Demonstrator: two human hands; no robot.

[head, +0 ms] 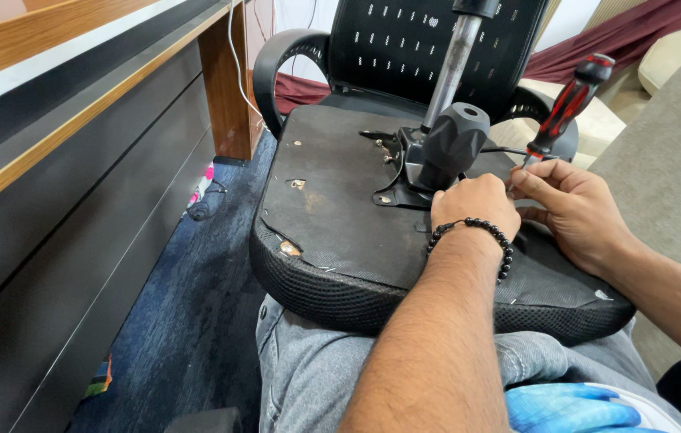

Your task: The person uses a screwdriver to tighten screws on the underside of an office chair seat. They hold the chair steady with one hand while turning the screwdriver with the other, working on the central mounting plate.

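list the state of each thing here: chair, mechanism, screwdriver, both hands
office chair seat: upside down across the person's lap
seat mechanism: on the seat underside
screwdriver: tilted, tip down, held
right hand: gripping the screwdriver
left hand: closed, beside the mechanism

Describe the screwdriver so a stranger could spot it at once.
Start at the upturned black office chair seat lying across the person's lap. At its far right edge, the right hand grips the red-and-black-handled screwdriver, the only red tool, angled upward beside the grey gas cylinder.
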